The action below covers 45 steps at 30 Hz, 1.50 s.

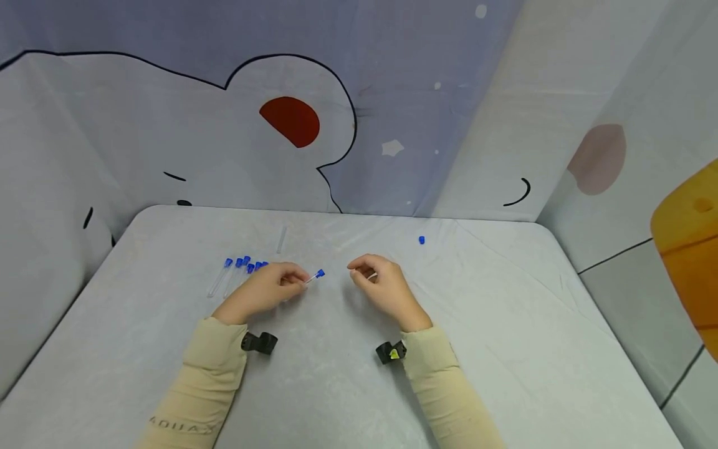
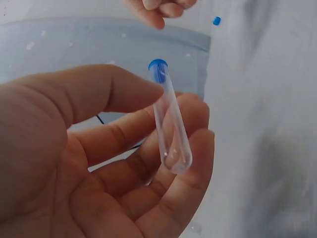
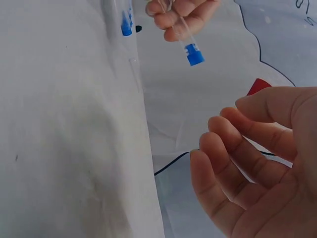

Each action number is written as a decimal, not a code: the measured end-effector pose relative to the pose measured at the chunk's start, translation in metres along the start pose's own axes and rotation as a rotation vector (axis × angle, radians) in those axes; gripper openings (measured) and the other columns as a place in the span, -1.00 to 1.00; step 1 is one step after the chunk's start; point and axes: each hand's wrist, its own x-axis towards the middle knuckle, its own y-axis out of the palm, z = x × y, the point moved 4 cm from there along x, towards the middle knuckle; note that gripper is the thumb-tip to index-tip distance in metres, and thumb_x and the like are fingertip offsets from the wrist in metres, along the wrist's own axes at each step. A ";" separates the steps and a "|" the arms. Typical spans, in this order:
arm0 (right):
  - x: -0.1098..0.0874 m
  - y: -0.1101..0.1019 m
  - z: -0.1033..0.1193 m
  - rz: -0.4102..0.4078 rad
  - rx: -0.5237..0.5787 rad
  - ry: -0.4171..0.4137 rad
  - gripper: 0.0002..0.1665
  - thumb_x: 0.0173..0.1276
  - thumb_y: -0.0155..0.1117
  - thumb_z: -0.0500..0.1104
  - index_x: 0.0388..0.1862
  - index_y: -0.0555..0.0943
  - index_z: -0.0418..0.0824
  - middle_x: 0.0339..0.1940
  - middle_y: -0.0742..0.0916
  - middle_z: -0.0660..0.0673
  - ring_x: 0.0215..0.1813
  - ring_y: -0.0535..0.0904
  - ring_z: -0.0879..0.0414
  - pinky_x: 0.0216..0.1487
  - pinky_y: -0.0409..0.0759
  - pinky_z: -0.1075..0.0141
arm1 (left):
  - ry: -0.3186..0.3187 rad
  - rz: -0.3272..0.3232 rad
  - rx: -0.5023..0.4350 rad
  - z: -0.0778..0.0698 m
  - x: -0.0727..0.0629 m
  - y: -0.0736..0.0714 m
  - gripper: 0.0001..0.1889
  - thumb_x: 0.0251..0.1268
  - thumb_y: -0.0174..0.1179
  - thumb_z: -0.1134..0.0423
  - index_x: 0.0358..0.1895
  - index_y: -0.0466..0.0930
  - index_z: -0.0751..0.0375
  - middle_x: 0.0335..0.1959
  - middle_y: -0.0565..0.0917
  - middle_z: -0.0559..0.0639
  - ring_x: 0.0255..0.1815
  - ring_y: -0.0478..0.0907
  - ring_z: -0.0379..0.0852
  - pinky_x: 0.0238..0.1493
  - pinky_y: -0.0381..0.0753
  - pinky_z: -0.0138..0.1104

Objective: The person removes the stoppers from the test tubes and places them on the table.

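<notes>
My left hand [image 1: 272,288] pinches a clear test tube [image 2: 171,124] between thumb and fingers. A blue cap [image 2: 159,70] sits on the tube's mouth, and in the head view that capped end points right, toward the other hand. The rounded bottom lies over my fingers in the left wrist view. Nothing is in my right hand [image 1: 384,287], which hovers a short way right of the cap with its fingers loosely bent. In the right wrist view its thumb and fingertips [image 3: 214,141] stand apart.
Several blue-capped test tubes [image 1: 219,279] lie left of and behind my left hand, partly hidden by it. An uncapped clear tube [image 1: 282,239] lies farther back. A loose blue cap [image 1: 422,240] rests at the back right of the white table [image 1: 505,349]. Printed curtains hang behind and at the right.
</notes>
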 end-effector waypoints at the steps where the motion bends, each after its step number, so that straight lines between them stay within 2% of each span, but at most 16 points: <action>1: 0.000 0.000 0.001 0.006 0.006 -0.005 -0.81 0.48 0.28 -0.23 -0.05 0.73 -0.28 -0.25 0.73 -0.04 -0.20 0.62 0.12 -0.14 0.64 0.26 | 0.003 0.009 -0.008 -0.001 0.000 0.001 -0.74 0.47 0.20 0.27 0.05 0.67 0.36 -0.23 0.70 0.02 -0.28 0.59 -0.12 -0.20 0.58 -0.24; 13: -0.001 0.008 0.008 0.112 0.074 -0.062 -0.80 0.51 0.29 -0.10 -0.05 0.74 -0.17 -0.16 0.76 0.03 -0.13 0.65 0.17 -0.11 0.64 0.24 | 0.083 0.096 -0.114 -0.017 -0.003 0.004 -0.72 0.48 0.15 0.32 0.09 0.65 0.42 -0.13 0.73 0.20 -0.14 0.67 0.11 -0.14 0.65 -0.22; 18: -0.001 0.010 0.008 0.142 0.099 -0.068 -0.81 0.51 0.29 -0.07 -0.06 0.74 -0.10 -0.18 0.76 0.07 -0.13 0.64 0.20 -0.11 0.64 0.26 | 0.111 0.122 -0.147 -0.022 -0.006 0.006 -0.72 0.48 0.11 0.36 0.11 0.63 0.44 -0.11 0.73 0.23 -0.11 0.68 0.08 -0.10 0.67 -0.23; 23: -0.002 0.011 0.009 0.151 0.112 -0.068 -0.83 0.50 0.30 -0.09 -0.11 0.74 -0.13 -0.21 0.76 0.07 -0.15 0.65 0.20 -0.11 0.64 0.27 | 0.136 0.119 -0.138 -0.026 -0.006 0.007 -0.73 0.49 0.14 0.33 0.09 0.64 0.43 -0.15 0.73 0.20 -0.14 0.68 0.06 -0.11 0.65 -0.22; 29: -0.001 0.010 0.009 0.139 0.139 -0.067 -0.82 0.48 0.32 -0.10 -0.13 0.75 -0.18 -0.26 0.78 -0.01 -0.23 0.66 0.17 -0.18 0.65 0.27 | 0.170 0.096 -0.090 -0.027 -0.005 0.007 -0.73 0.46 0.24 0.28 0.08 0.66 0.38 -0.15 0.73 0.03 -0.12 0.65 -0.09 -0.05 0.62 -0.19; 34: -0.002 0.009 0.011 0.151 0.190 -0.056 -0.81 0.49 0.32 -0.11 -0.13 0.74 -0.21 -0.30 0.76 -0.06 -0.27 0.65 0.16 -0.21 0.64 0.28 | 0.194 0.090 -0.070 -0.029 -0.006 0.006 -0.74 0.45 0.26 0.29 0.07 0.67 0.37 -0.16 0.73 -0.02 -0.12 0.64 -0.10 -0.04 0.61 -0.18; 38: -0.004 0.009 0.011 0.174 0.229 -0.053 -0.81 0.50 0.30 -0.15 -0.12 0.73 -0.26 -0.29 0.76 -0.11 -0.27 0.65 0.14 -0.19 0.64 0.29 | 0.208 0.096 -0.070 -0.028 -0.006 0.006 -0.75 0.45 0.24 0.33 0.08 0.67 0.38 -0.17 0.73 -0.01 -0.11 0.64 -0.10 -0.05 0.61 -0.18; 45: -0.004 0.009 0.011 0.215 0.241 -0.045 -0.81 0.51 0.29 -0.15 -0.08 0.72 -0.25 -0.25 0.76 -0.09 -0.20 0.69 -0.07 -0.13 0.65 0.26 | 0.212 0.097 -0.078 -0.027 -0.006 0.006 -0.76 0.46 0.22 0.36 0.10 0.67 0.34 -0.12 0.74 0.12 -0.10 0.64 -0.09 -0.04 0.62 -0.16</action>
